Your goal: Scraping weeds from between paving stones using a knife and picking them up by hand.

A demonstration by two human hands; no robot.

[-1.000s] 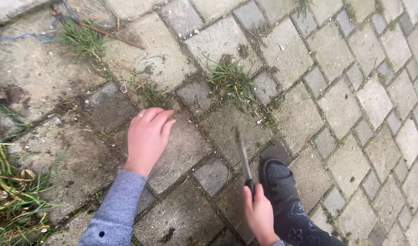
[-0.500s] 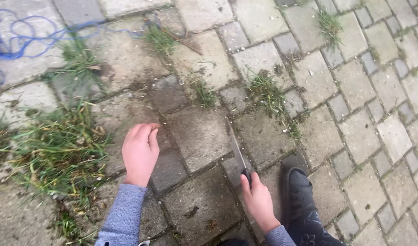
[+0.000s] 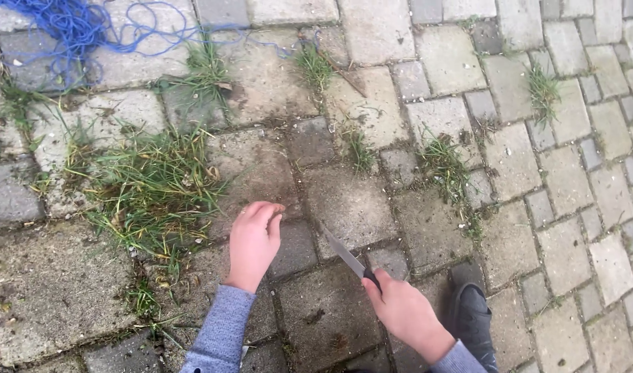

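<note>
Grey paving stones [image 3: 565,179] cover the ground, with dirt and grass in the cracks. One big clump of grass [image 3: 150,190] grows just left of the left hand [image 3: 253,243]. That hand rests low over a stone, its fingers [image 3: 264,214] loosely curled and holding nothing. The right hand [image 3: 403,309] has its fingers wrapped tight around a knife [image 3: 349,260]. The blade points up and left, over a crack between stones. Blue string [image 3: 81,27] lies tangled in the top left corner. A dark shoe [image 3: 474,311] sits beside the right hand.

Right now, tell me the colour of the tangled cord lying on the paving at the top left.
Blue. The tangled cord shows best in the head view.
</note>
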